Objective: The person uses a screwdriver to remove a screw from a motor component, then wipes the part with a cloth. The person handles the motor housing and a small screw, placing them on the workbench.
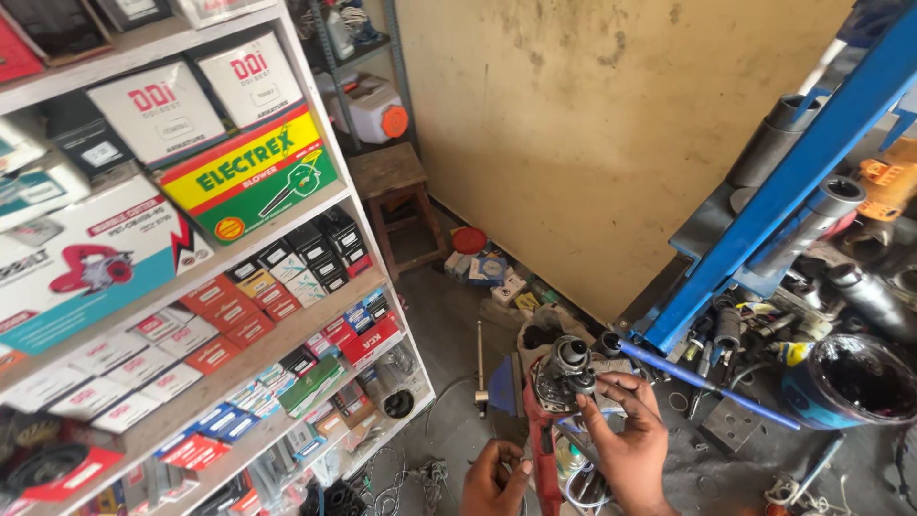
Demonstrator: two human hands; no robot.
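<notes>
My right hand grips a grey metal motor part, a round housing with a dark bore on top, held over the floor near a red power tool body. My left hand sits lower, at the bottom edge, fingers curled close to the red tool body; whether it holds anything is unclear.
White shelves packed with boxed tools and small parts boxes fill the left. A blue steel press frame and a cluttered workbench with a dark tub stand on the right. A wooden stool is by the yellow wall. Wires litter the floor.
</notes>
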